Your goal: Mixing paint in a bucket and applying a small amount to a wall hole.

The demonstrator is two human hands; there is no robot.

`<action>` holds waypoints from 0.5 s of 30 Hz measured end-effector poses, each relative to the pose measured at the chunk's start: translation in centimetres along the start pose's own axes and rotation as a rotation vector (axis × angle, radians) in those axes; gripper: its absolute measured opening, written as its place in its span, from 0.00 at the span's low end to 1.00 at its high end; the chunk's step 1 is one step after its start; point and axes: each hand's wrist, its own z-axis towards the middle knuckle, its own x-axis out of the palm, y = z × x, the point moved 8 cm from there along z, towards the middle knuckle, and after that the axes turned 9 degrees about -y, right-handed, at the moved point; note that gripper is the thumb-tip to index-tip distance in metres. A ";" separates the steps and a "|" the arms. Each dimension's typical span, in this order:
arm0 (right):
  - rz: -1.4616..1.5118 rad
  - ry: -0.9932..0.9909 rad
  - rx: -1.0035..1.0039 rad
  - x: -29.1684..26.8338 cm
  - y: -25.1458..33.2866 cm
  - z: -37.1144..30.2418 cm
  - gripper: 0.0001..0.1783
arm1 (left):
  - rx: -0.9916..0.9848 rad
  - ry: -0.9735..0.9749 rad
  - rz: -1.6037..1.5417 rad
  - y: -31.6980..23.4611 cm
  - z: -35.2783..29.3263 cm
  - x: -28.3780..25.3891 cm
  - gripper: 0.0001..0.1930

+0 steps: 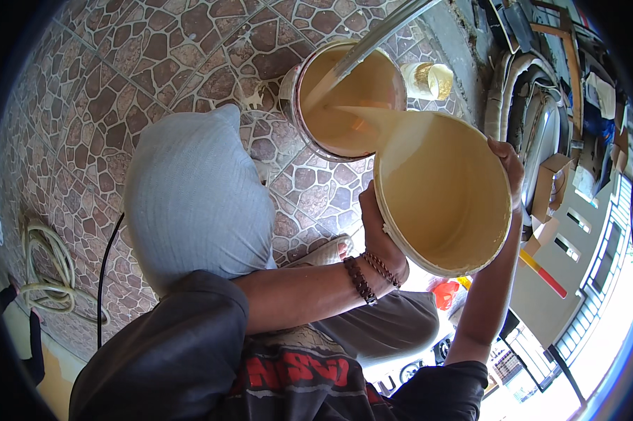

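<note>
A pale bucket [439, 200], coated inside with cream-coloured liquid like paint, is tilted in my two hands. My left hand [381, 235] grips its near left side, and my right hand [510, 172] is wrapped over the rim on the right. From its lip a broad stream of cream liquid [362, 118] runs into a second bucket [290, 95] standing on the floor. That bucket holds liquid of the same colour. A long grey pole [383, 42] leans in it, its lower end smeared cream. Parts of both hands' fingers are hidden behind the held bucket.
A small white tub [430, 81] with yellowish stains stands beside the floor bucket. A coiled hose [50, 270] and a black cable [107, 274] lie left on the stone-patterned floor [183, 63]. Cardboard boxes [551, 184] and stacked curved parts [534, 91] crowd the right.
</note>
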 end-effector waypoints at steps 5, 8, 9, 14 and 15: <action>-0.048 -0.004 -0.040 -0.3 0.2 0.0 0.19 | -0.027 0.030 -0.055 -0.4 -0.3 0.3 0.18; -0.071 0.020 -0.056 -0.3 0.3 0.1 0.18 | -0.035 0.049 -0.077 -0.4 -0.3 0.5 0.19; -0.071 0.019 -0.055 -0.2 0.3 0.1 0.18 | 0.004 0.071 -0.036 -0.7 -0.4 0.7 0.20; -0.056 -0.003 -0.035 0.4 0.3 -0.2 0.18 | -0.113 0.059 -0.134 -0.9 -1.2 1.3 0.17; -0.057 -0.003 -0.035 0.1 0.4 -0.1 0.18 | -0.091 0.057 -0.124 -1.1 -1.3 1.4 0.17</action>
